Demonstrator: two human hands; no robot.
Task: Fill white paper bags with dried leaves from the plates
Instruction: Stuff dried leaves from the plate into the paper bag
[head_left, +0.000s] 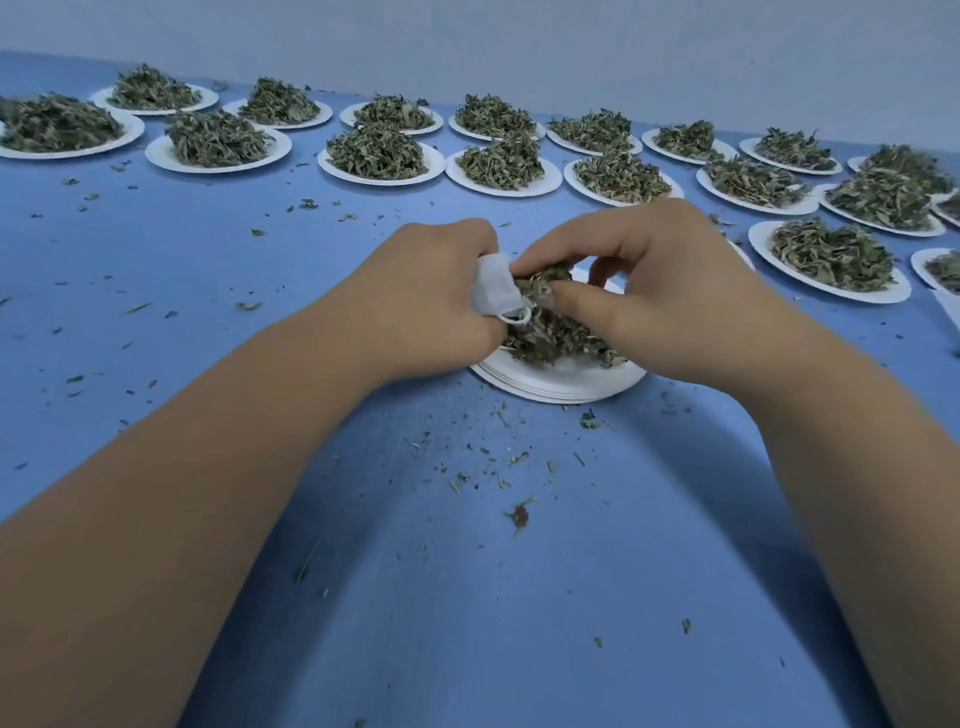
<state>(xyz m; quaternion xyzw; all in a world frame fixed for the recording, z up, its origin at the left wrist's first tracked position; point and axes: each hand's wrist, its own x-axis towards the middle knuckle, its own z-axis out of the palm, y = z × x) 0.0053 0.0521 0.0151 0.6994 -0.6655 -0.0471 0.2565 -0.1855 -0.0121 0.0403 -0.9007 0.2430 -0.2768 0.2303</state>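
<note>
The left hand (431, 306) has its grip closed round the white paper bag (493, 286), at ten o'clock over the near plate (561, 387). The right hand (665, 306) pinches dried leaves (543, 278) at the bag's mouth. If that grip squeezes the mouth shut, leaves will likely spill onto the table (467, 571).

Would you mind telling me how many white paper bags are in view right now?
1: the white paper bag is gripped in the left hand over the near stack of plates, while the right hand pinches dried leaves at its mouth. Others may lie out of view.
</note>
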